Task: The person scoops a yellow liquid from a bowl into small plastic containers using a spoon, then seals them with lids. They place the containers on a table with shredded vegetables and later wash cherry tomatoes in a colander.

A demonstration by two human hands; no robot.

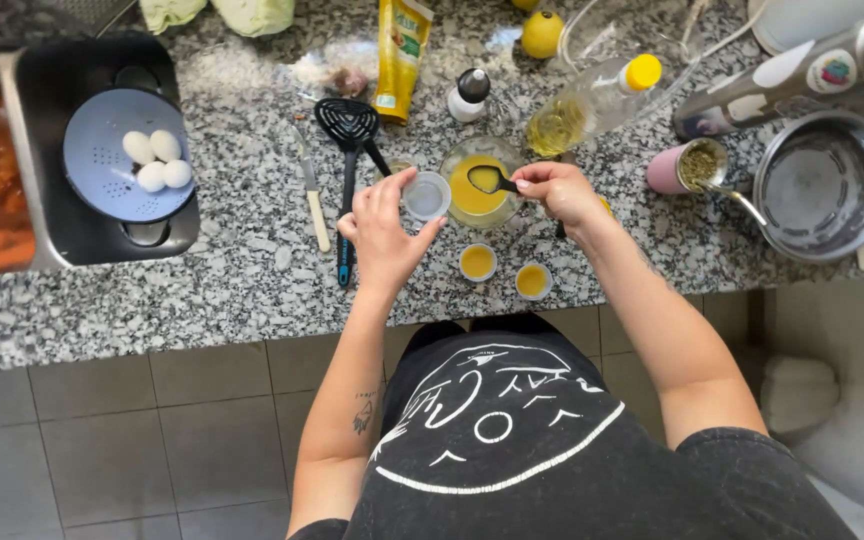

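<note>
- Small clear cup (pixel 427 195), centre of frame, held up in my left hand (pixel 384 235); fingertips pinch its rim, cup tipped toward me, inside looks empty.
- Black spoon (pixel 492 180) gripped in my right hand (pixel 559 192), fingers closed on the handle; bowl of the spoon carries yellow sauce.
- Spoon sits over the glass bowl (pixel 479 185) of yellow sauce, just right of the cup.
- Below the bowl, toward the counter edge: two small cups (pixel 478 262) already filled with yellow sauce, side by side, near but apart.
- Left of my left hand: black slotted spatula (pixel 348 150) and a pale-handled knife (pixel 312 195), both lying on the speckled granite counter (pixel 232 270).
- Above the bowl: small bottle (pixel 469 95) with dark cap, yellow sauce pouch (pixel 402 55), oil bottle (pixel 597 100) on its side with yellow cap.
- Top centre: lemon (pixel 542 33).
- Right of frame: pink jar (pixel 687 165) of green herbs, metal pot (pixel 824 185), empty.
- Upper left: blue colander (pixel 87 170) holding four white eggs (pixel 157 160), set over a dark sink.
</note>
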